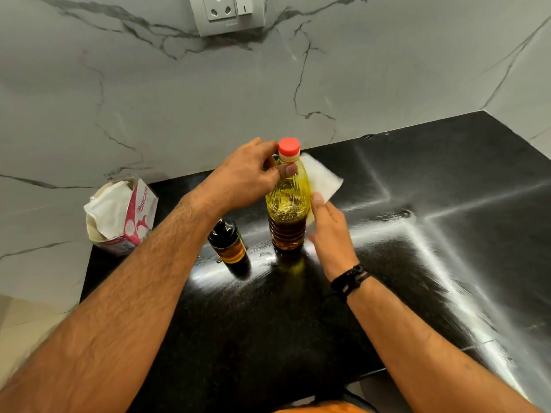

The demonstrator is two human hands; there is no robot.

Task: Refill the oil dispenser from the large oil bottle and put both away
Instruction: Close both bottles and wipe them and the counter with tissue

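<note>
Nearest the viewer, two bare forearms reach in from six o'clock over the black countertop (417, 174). The right hand (328, 231), a dark wristband (350, 280) at its wrist, lies at three o'clock of the large oil bottle (287, 210), fingers fairly straight, pressing a white paper tissue (323, 177) against the bottle's side; whether the thumb also pinches the tissue cannot be told. This looks like wiping oil off the outside before storage. The left hand (247, 177) comes in from nine o'clock and grips the bottle's shoulder just under the red cap (289, 146), thumb in front, fingers curled behind, probably to steady it against the wiping push. The cap is on, so pouring seems done. The oil dispenser (228, 242) stands upright at eight o'clock of the bottle, near but apart, amber oil showing low in it. Farther, at nine o'clock, a tissue pack (122, 216) leans by the marble wall (179, 99).
</note>
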